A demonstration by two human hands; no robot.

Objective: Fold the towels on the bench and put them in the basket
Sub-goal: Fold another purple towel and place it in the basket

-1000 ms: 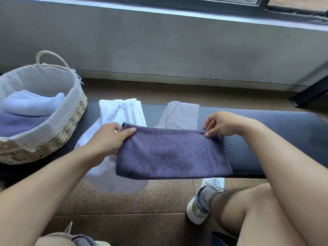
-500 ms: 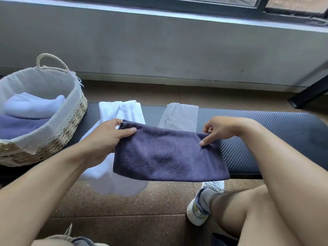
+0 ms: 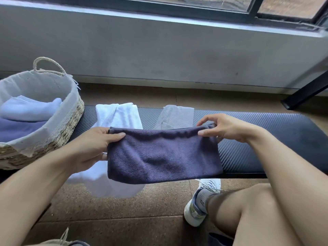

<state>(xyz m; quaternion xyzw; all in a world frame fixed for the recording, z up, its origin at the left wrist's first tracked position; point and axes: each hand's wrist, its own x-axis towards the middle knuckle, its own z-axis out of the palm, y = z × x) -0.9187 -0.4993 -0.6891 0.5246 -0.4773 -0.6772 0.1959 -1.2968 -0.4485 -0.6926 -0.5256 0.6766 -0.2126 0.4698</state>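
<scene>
Nearest the camera, at 5 o'clock, a bare knee and a white shoe [image 3: 200, 206] rest on the brown floor [image 3: 124, 219]. Just beyond, both hands hold a dark purple towel [image 3: 163, 157] up in front of the table [image 3: 266, 139], which it partly hides. The left hand [image 3: 88, 148] pinches the towel's upper left corner between thumb and fingers, and the right hand [image 3: 225, 128] pinches the upper right corner, its other fingers loosely spread. The towel looks already folded into a band; its long axis runs 9 to 3 o'clock between the hands, and the body hangs below the held edge, down past the near rim of the table. The next fold probably brings one end across to the other, so the two hands, about equally near, must meet along that axis. The basket [image 3: 74, 119] stands at 9 to 10 o'clock on the left end of the table, closer to the left hand; inside it lie a pale blue towel [image 3: 30, 109] and a purple towel [image 3: 16, 128]. Between the basket and the held towel a white towel [image 3: 120, 114] drapes over the table and hangs toward the floor, and a grey towel [image 3: 177, 116] lies at 12 o'clock behind the held one; both wait unfolded. Nothing seems to block the way to the basket. Farthest back are a grey wall [image 3: 159, 50] and a window frame [image 3: 177, 8].
</scene>
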